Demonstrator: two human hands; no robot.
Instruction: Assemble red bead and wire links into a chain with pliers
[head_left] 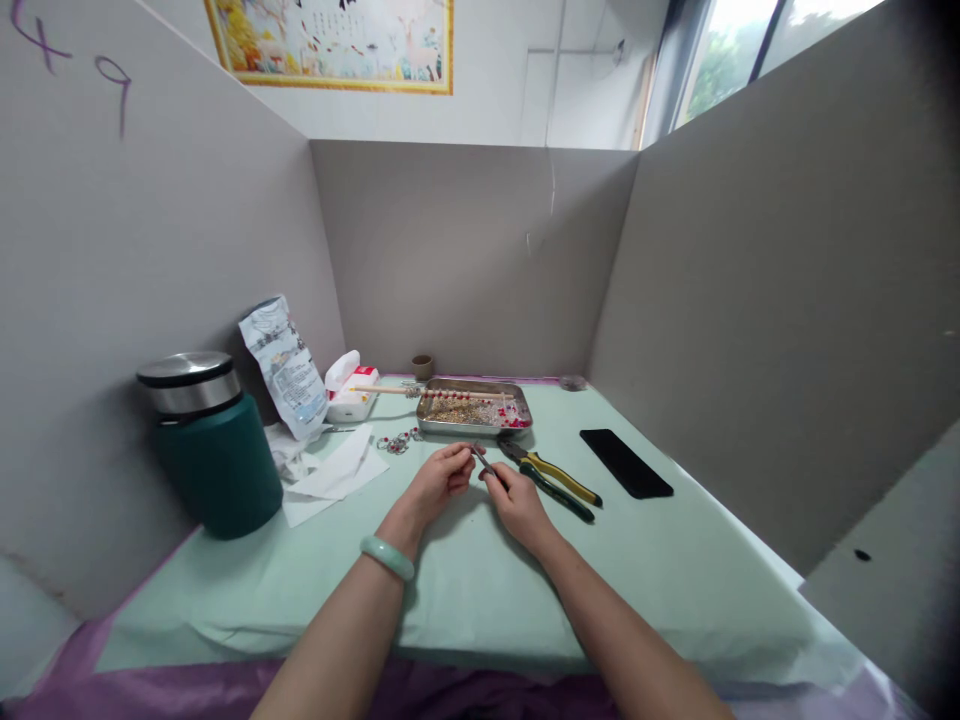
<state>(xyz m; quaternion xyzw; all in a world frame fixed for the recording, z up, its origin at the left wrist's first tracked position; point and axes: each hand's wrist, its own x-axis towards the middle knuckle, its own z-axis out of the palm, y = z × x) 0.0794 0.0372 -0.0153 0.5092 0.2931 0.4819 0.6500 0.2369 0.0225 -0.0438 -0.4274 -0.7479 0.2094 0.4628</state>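
Note:
Over the middle of the table, my left hand (442,478) is closed in a pinch, its fingertips around something too small to make out. My right hand (517,503) grips slim metal tweezers (486,461), whose tips meet the left fingertips. Just beyond both hands sits a shallow metal tray (474,432) with gold-coloured bits and red beads in it. A stick strung with red beads (450,394) lies across the tray. Left of the tray is a small beaded chain (400,441). Pliers (551,478) with yellow and green handles lie beside my right hand.
A dark green flask (217,465), a foil pouch (285,365), a tissue pack (352,398) and white paper (337,480) stand or lie at left. A black phone-like slab (626,464) lies at right. Grey panels (472,260) enclose three sides. A small brown cup (422,367) stands behind.

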